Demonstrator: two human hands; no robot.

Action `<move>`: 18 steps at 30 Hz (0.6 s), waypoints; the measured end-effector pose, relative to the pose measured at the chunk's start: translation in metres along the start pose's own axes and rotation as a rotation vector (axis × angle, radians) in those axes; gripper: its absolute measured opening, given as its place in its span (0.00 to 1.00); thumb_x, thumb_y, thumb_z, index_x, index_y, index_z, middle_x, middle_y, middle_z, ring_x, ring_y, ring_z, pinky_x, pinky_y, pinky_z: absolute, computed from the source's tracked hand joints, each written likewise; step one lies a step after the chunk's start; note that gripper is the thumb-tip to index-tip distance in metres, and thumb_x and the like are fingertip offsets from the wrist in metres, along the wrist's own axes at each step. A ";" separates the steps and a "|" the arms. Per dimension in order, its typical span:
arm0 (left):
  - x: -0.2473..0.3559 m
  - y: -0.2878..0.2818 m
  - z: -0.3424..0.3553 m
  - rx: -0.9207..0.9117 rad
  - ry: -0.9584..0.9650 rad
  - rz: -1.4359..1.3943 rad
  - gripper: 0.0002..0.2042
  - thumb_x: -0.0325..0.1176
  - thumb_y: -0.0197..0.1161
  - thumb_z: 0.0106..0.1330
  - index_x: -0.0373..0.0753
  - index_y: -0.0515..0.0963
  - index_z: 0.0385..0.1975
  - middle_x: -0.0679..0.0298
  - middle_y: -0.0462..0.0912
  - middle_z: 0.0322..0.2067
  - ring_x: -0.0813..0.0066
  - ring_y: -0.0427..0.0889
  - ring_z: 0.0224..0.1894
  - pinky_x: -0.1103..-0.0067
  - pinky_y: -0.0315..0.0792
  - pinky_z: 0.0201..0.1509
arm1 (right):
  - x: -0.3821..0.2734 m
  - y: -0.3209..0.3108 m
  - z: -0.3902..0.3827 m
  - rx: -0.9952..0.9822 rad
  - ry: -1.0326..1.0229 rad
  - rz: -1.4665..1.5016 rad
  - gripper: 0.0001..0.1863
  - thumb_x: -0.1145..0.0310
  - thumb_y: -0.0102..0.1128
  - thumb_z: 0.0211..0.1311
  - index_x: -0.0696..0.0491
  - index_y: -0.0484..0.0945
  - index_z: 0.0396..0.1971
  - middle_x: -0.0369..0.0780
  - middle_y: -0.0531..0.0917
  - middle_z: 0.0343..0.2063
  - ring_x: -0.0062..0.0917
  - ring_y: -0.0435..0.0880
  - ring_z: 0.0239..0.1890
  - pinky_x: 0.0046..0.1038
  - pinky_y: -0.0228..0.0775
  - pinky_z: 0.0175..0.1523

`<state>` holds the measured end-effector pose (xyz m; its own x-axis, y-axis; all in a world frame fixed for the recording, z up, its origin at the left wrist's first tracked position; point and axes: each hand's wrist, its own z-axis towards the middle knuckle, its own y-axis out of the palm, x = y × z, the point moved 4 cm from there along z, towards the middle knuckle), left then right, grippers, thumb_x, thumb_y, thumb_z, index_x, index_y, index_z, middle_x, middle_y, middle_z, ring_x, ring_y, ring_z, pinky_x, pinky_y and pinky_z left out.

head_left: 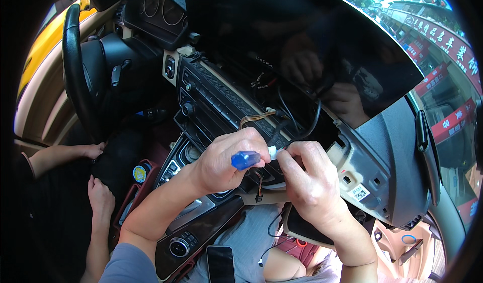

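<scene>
My left hand (pixel 227 157) is closed around a screwdriver with a see-through blue handle (pixel 245 160); its shaft is hidden. A small white connector or tag (pixel 272 152) sits between my two hands, touched by the left fingertips. My right hand (pixel 311 175) pinches it from the other side, and its fingers hide part of it. A black cable (pixel 318 116) curves down behind my right fingers. Brown and tan wires (pixel 256 117) with a pale plug run just above my left hand. Below it, a small black plug (pixel 259 198) hangs on thin wires.
A large black screen (pixel 302 41) leans over the dashboard's opening. Left of my hands are the radio panel (pixel 206 99) and steering wheel (pixel 73 66). Another person's hand (pixel 102 197) rests at far left. A phone (pixel 220 264) lies on my lap. An exposed dashboard frame (pixel 347 172) is at right.
</scene>
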<state>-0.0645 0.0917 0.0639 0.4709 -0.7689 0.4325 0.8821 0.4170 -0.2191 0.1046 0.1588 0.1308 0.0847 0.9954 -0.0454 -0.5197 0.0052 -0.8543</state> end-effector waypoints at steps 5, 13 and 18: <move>-0.004 -0.001 -0.005 -0.006 -0.004 0.010 0.03 0.25 0.66 0.76 0.37 0.81 0.45 0.58 0.87 0.40 0.63 0.88 0.40 0.74 0.84 0.43 | 0.002 -0.001 0.003 -0.005 0.036 0.027 0.20 0.83 0.69 0.46 0.62 0.83 0.44 0.45 0.79 0.40 0.38 0.83 0.40 0.34 0.81 0.38; -0.007 0.002 -0.010 0.000 -0.056 -0.034 0.07 0.32 0.56 0.85 0.36 0.75 0.49 0.57 0.82 0.40 0.70 0.87 0.39 0.76 0.84 0.45 | 0.004 -0.004 0.006 -0.015 0.047 0.070 0.20 0.85 0.69 0.45 0.60 0.83 0.43 0.45 0.78 0.39 0.37 0.83 0.40 0.33 0.81 0.39; -0.003 0.004 -0.009 0.017 -0.084 -0.025 0.06 0.29 0.56 0.84 0.35 0.74 0.51 0.54 0.81 0.41 0.70 0.86 0.39 0.76 0.84 0.44 | 0.004 -0.004 0.006 -0.028 0.038 0.059 0.18 0.84 0.69 0.47 0.60 0.83 0.42 0.44 0.77 0.39 0.37 0.83 0.40 0.33 0.81 0.38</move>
<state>-0.0620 0.0918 0.0540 0.4454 -0.7363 0.5094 0.8929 0.4069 -0.1926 0.1020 0.1630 0.1376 0.0874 0.9894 -0.1158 -0.5008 -0.0568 -0.8637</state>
